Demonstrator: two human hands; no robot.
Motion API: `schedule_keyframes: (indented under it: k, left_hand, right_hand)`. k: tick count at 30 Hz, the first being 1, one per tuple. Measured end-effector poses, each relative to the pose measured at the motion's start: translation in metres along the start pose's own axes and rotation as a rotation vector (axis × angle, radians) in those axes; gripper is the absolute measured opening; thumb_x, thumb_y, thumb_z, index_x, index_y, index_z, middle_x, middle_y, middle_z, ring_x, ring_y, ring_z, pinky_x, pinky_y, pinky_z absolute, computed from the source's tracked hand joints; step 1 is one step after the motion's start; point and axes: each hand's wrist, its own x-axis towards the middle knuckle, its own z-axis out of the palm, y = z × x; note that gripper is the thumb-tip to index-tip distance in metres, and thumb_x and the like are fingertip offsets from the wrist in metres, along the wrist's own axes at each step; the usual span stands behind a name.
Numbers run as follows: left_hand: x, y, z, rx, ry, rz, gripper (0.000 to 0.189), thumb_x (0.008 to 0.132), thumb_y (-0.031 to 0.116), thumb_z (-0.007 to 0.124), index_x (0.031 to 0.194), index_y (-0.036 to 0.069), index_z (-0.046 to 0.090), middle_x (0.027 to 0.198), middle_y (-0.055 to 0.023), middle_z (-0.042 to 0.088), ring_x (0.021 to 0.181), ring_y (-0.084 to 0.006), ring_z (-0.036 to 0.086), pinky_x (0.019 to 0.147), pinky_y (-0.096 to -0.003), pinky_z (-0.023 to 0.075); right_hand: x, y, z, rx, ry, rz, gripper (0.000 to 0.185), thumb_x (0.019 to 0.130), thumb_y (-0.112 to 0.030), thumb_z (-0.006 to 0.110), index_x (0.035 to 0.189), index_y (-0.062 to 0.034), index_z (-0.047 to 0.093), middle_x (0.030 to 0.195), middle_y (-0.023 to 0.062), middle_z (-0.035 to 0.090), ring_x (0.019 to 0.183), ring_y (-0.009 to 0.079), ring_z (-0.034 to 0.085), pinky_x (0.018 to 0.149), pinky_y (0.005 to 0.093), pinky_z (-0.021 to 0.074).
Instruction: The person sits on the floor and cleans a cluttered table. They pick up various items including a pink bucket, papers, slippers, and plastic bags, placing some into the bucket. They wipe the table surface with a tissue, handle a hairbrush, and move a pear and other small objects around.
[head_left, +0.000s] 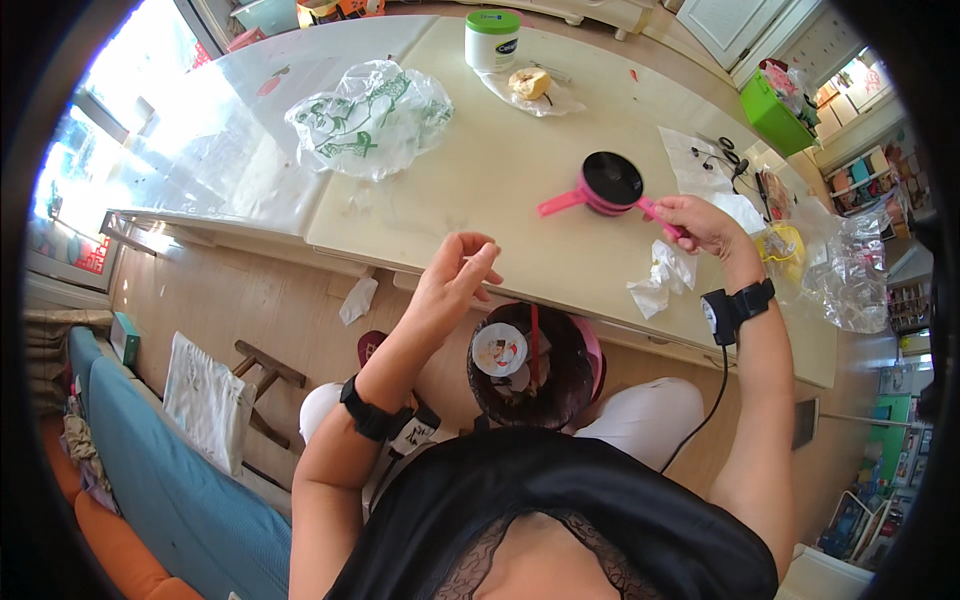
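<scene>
My right hand (694, 225) grips the pink handle of a small round item (612, 182) with a black, shiny face, over the table's right half; a second pink handle (561, 202) sticks out to its left. My left hand (459, 274) hangs at the table's front edge, fingers loosely curled, with nothing in it. Crumpled white tissue (664, 279) lies below my right hand. Behind, a half-eaten pale fruit (529, 83) rests on a tissue beside a white tub with a green lid (492, 41). A thin plastic bag with green print (371, 120) lies to the left.
A lined bin (525, 412) with rubbish stands between my knees, under the edge of the table (465, 180). At the right lie black scissors (727, 150), earphones, a yellow item (780, 244) and clear plastic wrapping (847, 270). A folding stool (206, 405) stands at the left.
</scene>
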Motion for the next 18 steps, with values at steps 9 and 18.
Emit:
schedule_keyframes:
  k: [9,18]
  left_hand:
    - [0.019,-0.013,0.009,0.236,-0.168,-0.321,0.036,0.096,0.033,0.051,0.110,0.000,0.053,0.079,-0.0033,0.058,0.053,-0.0078,0.052,0.043,-0.0213,0.0384]
    - [0.006,-0.021,0.008,0.057,-0.069,-0.281,0.027,0.097,0.029,0.049,0.098,0.002,0.052,0.072,-0.0044,0.059,0.047,-0.0080,0.048,0.039,-0.0212,0.0365]
  right_hand:
    - [-0.011,-0.013,0.078,0.018,-0.202,-0.130,0.026,0.098,-0.026,0.048,0.102,-0.0033,0.059,0.061,-0.0022,0.052,0.041,0.0024,0.042,0.037,0.0183,0.0321]
    - [0.003,0.005,0.107,0.390,0.053,-0.245,0.023,0.099,-0.027,0.045,0.100,-0.0046,0.051,0.067,0.0032,0.056,0.042,0.0078,0.047,0.037,0.0215,0.0353]
